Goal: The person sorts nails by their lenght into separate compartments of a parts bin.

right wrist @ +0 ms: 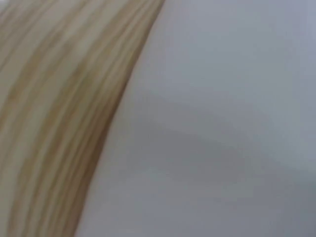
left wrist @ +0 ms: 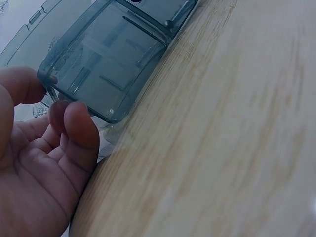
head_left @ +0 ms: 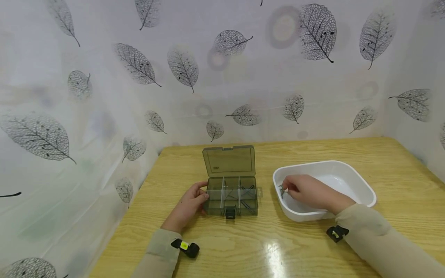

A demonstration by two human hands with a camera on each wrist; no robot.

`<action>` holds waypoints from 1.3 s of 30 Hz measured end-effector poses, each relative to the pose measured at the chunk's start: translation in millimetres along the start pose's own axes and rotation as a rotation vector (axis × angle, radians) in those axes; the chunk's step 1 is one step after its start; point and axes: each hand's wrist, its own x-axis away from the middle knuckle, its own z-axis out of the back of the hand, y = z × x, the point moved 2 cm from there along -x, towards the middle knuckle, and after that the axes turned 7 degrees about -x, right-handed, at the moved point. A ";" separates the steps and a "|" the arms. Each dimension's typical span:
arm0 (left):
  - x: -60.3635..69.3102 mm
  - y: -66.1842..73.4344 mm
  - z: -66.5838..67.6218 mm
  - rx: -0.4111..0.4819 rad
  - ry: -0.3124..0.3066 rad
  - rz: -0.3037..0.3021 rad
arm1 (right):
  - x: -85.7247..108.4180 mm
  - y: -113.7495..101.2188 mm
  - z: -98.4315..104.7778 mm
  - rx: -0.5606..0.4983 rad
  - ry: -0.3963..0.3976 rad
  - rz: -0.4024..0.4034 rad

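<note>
A grey see-through divided box (head_left: 214, 208) stands on the table with its lid (head_left: 229, 161) raised. Thin metal pieces (head_left: 247, 205) lie in its right compartments, and some show in the middle. My left hand (head_left: 188, 204) grips the box's left side; in the left wrist view the fingers of that hand (left wrist: 54, 153) pinch a corner of the box (left wrist: 113, 74). Inside the white basin (head_left: 335, 181), at its left wall, my right hand (head_left: 311, 192) pinches small metal pieces (head_left: 282, 191). The right wrist view shows no hand, only the basin's blurred white wall (right wrist: 207, 123).
The wooden table (head_left: 222, 247) carries the box at centre and the basin to its right. Behind and at the sides hangs a white sheet (head_left: 194, 112) with a leaf print. Black straps sit on both sleeves.
</note>
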 end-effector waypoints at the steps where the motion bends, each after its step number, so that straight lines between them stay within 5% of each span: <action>1: 0.0 0.1 0.0 -0.001 0.001 0.000 | -0.5 -1.2 0.1 0.002 0.003 0.005; 12: 0.5 0.8 -0.2 -0.008 0.005 0.000 | -6.6 -20.3 0.7 0.024 0.031 0.113; 26: -3.3 -4.1 -0.7 -0.022 0.010 -0.014 | -16.4 -51.7 3.9 -0.022 0.040 0.122; 39: -1.9 -2.6 -1.3 -0.040 0.010 -0.002 | -57.0 -105.5 -30.1 0.013 -0.023 0.189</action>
